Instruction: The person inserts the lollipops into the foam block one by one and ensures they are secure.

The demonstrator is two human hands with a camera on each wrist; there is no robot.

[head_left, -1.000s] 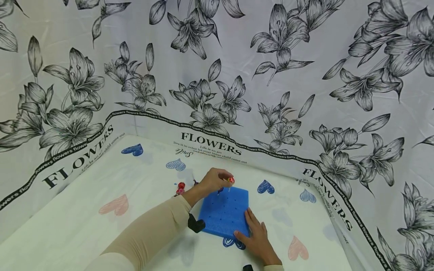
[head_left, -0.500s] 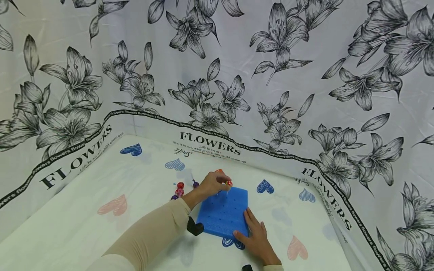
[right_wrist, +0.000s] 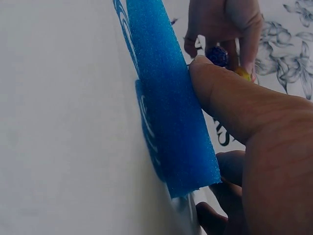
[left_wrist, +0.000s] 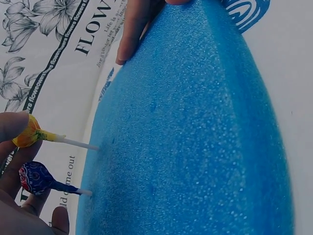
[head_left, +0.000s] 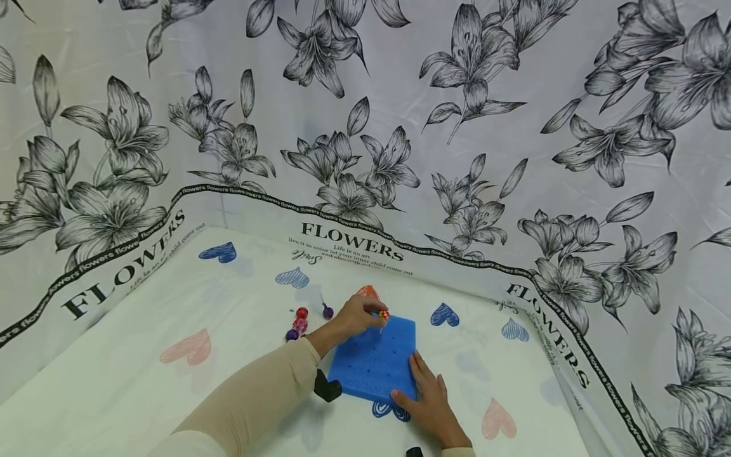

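Observation:
My left hand (head_left: 355, 317) pinches the head of a yellow-orange lollipop (left_wrist: 28, 132) over the far part of a blue foam block (head_left: 371, 374). Its white stick points down, the tip right at the foam's surface. Close beside it, a dark purple lollipop (left_wrist: 35, 177) stands with its stick in the foam, under the left fingers. Small holes dot the block's top. At the near right corner, my right hand (head_left: 431, 406) holds the block, thumb on the front edge and fingers along the right side.
Several wrapped lollipops lie left of the block: a red one (head_left: 301, 313), a pink one (head_left: 299, 325) and purple ones, one of them a purple lollipop (head_left: 327, 311) lying apart. A heart-printed white cloth (head_left: 245, 304) covers the table; a flowered curtain (head_left: 354, 76) rises behind.
My left hand has come down slightly with the yellow-orange lollipop, bringing its stick to the foam. An orange heart print now shows behind that hand. My right hand keeps its place on the block.

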